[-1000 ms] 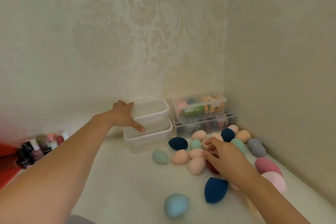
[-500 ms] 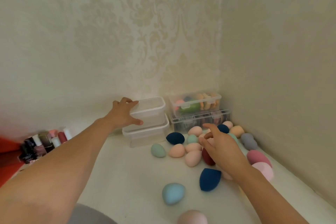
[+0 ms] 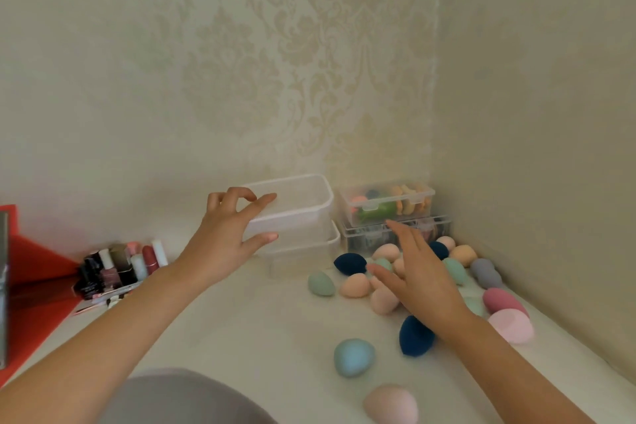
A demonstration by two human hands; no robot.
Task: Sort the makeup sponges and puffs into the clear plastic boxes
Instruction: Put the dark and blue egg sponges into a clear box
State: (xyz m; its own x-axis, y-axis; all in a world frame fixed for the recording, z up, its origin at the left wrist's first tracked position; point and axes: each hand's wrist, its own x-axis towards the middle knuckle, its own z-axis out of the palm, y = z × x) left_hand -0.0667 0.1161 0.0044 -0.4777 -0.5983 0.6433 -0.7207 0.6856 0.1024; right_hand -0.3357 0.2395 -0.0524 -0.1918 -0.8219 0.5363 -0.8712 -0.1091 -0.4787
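Gripping the upper empty box [image 3: 299,208] at its near-left corner with the left hand [image 3: 230,237]: index finger over the rim, thumb against the side wall. Directly under it, a second empty box [image 3: 306,256]. Hovering with the right hand [image 3: 418,274] above the loose sponges [image 3: 356,285], fingers straight and spread, holding nothing.

Just right of the empty boxes, in the corner of the walls, two closed boxes stacked: in the upper lidded box [image 3: 389,205], orange puffs [image 3: 411,198] and something green; in the lower lidded box [image 3: 364,239], contents not clear.

On the white bench [image 3: 241,327], before these boxes, a heap of sponges in peach, navy, green, grey and pink. Nearer and apart, a light blue sponge [image 3: 353,356] and a pale pink sponge [image 3: 390,403]. Far left, nail polish bottles [image 3: 117,268].
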